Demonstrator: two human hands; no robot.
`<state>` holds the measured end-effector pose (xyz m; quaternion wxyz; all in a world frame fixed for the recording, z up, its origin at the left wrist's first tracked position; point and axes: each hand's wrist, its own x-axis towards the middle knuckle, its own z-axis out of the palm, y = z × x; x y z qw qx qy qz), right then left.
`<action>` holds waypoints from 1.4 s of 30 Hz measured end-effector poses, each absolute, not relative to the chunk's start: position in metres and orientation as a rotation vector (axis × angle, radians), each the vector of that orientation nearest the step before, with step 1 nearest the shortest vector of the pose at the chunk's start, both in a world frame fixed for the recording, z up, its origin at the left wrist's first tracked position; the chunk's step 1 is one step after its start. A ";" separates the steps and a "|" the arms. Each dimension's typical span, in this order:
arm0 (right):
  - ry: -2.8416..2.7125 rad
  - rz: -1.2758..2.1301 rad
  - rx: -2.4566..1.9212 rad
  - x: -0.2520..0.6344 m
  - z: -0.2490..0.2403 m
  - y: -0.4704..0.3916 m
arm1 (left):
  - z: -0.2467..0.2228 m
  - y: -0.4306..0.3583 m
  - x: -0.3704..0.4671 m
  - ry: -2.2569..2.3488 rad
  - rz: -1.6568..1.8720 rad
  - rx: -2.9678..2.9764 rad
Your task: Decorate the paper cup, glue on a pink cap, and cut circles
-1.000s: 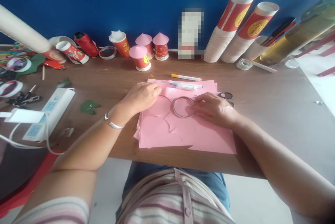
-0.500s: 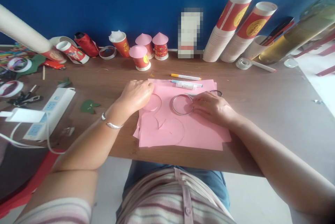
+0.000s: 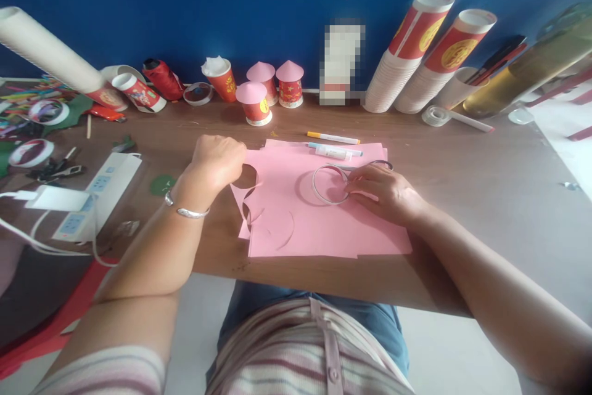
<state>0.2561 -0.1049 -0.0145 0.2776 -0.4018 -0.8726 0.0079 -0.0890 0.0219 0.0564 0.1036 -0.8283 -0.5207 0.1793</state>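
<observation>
My left hand (image 3: 216, 161) is closed on the edge of a pink paper offcut (image 3: 238, 198) with round holes cut from it, and brown table shows through them. Curved thin strips of pink paper trail from it over the pink paper sheets (image 3: 319, 232). Between the fingertips of my right hand (image 3: 382, 193) is a thin pale ring (image 3: 315, 188), raised slightly off the sheets and casting a shadow. Scissors (image 3: 383, 164) lie partly hidden behind that hand. A capped white tube (image 3: 333, 153) and a blue-tipped marker (image 3: 314, 145) rest at the sheets' upper edge.
Along the back stand red cups with pink cone tops (image 3: 290, 84), stacked paper cups (image 3: 404, 53) and a bottle of yellowish liquid (image 3: 504, 84). A yellow-capped marker (image 3: 333, 137) lies beyond the sheets. To the left are a power strip (image 3: 99, 198) and a green paper piece (image 3: 161, 185).
My left hand has moved left, pulling the pink offcut partly off the sheets. The ring in my right hand has come up off the paper and tilted.
</observation>
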 end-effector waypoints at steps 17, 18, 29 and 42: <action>-2.377 0.012 -0.991 0.251 -0.010 -0.106 | 0.039 0.012 -0.060 -1.301 0.141 -2.663; -2.393 0.037 -0.981 0.249 -0.008 -0.107 | 0.039 0.014 -0.061 -1.318 0.143 -2.647; -2.562 0.293 -0.834 0.225 0.006 -0.130 | 0.043 0.029 -0.075 -1.496 0.241 -2.602; -2.557 0.360 -0.843 0.231 0.006 -0.128 | 0.046 0.031 -0.075 -1.546 0.027 -2.582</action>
